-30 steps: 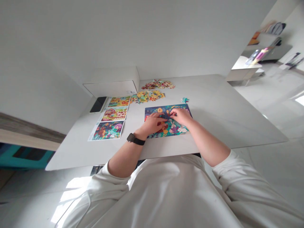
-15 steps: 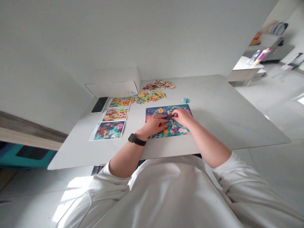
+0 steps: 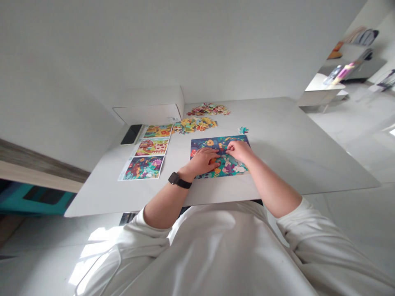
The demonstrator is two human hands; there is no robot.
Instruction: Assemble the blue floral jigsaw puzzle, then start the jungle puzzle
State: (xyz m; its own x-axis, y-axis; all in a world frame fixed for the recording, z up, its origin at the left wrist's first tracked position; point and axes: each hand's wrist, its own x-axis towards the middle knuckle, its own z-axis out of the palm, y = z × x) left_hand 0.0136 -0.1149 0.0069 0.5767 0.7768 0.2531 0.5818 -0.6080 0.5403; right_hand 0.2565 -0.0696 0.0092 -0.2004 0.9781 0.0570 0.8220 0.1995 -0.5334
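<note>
A partly hidden, colourful jigsaw puzzle (image 3: 219, 157) lies assembled on the white table (image 3: 286, 160), with a dark blue top and teal lower edge. My left hand (image 3: 202, 161), with a black watch (image 3: 179, 180) on its wrist, rests on the puzzle's middle. My right hand (image 3: 239, 151) lies beside it, its fingertips close to the left hand's fingers. Both hands cover the puzzle's centre, so I cannot see whether they hold a piece. Loose puzzle pieces (image 3: 194, 125) lie in a pile beyond the puzzle, and a small teal piece (image 3: 242, 130) sits alone near its far edge.
Three printed picture cards (image 3: 142, 167) lie in a column left of the puzzle. A black phone (image 3: 131, 134) and a white box (image 3: 148, 107) stand at the table's far end. A second pile of pieces (image 3: 208, 109) lies beyond the first.
The whole scene has drifted slightly rightward in the picture. My hands stay on the puzzle, and their fingertips have come a little closer together.
</note>
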